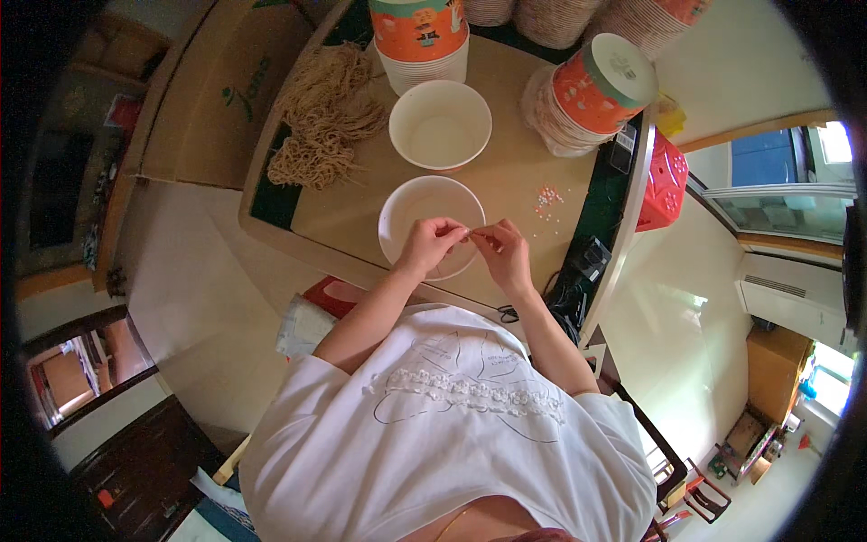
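Note:
Fingertips of my left hand [437, 242] and my right hand [504, 251] meet in a close pinch above the right side of a white paper bowl [390, 226]. What they pinch is too small to make out. Right of the hands, a scatter of tiny white and orange beads [548, 200] lies on the tan board [352, 221]. Just beyond the near bowl stands a second open white paper bowl [441, 126]. A loose bundle of tan string [330, 117] is heaped at the far left of the board.
Stacks of orange-printed paper bowls stand upside down at the back [421, 36] and back right [603, 86]. Black cables and a small black device [591, 260] sit along the right edge. A cardboard box [212, 99] adjoins the table's left; a red stool [665, 181] is beyond its right.

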{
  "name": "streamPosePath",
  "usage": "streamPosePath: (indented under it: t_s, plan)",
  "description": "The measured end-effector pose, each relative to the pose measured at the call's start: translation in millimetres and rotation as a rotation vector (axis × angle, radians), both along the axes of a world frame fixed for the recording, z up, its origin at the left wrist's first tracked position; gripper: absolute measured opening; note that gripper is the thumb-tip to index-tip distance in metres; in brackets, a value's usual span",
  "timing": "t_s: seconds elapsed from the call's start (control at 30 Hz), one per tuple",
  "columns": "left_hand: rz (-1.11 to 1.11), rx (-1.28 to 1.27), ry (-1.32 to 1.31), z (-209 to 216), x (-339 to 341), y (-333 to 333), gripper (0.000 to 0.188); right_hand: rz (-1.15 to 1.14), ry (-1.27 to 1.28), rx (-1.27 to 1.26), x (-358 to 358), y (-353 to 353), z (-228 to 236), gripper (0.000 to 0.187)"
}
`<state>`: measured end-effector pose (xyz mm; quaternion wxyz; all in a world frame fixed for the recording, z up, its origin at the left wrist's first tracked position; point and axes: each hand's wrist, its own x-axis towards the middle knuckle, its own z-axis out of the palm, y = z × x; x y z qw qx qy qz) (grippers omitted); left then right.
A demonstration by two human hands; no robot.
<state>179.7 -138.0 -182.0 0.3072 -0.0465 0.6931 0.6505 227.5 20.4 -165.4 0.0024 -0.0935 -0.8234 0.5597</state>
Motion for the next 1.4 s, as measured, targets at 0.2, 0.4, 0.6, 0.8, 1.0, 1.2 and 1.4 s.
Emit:
streamPosePath:
  t_s: [0.2,0.4,0.6,0.8,1.0,1.2,1.4]
  plan:
    - [-0.049,-0.025,0.01,1,1,1,0.012,0.024,0.053,0.073,2,-1,4,0.008]
    - [-0.032,0.0,-0.088,-7,0,1,0.011,-0.08,0.106,0.035,4,-6,7,0.008]
    - [0.023,0.097,-0.149,-9,1,0,0.014,0.004,0.377,0.335,4,-10,10,0.013]
    - [0.052,0.242,-0.363,0,-3,-4,0.01,-0.011,0.382,0.342,8,-12,6,0.014]
    - [0.024,0.185,-0.281,-6,0,-4,0.013,0.049,0.367,0.338,7,-6,3,0.017]
    - [-0.003,0.126,-0.19,-3,3,-4,0.013,-0.01,0.085,0.055,2,0,3,0.01]
    - [0.026,0.049,-0.121,6,2,0,0.015,0.011,0.01,-0.026,0,0,-2,0.006]
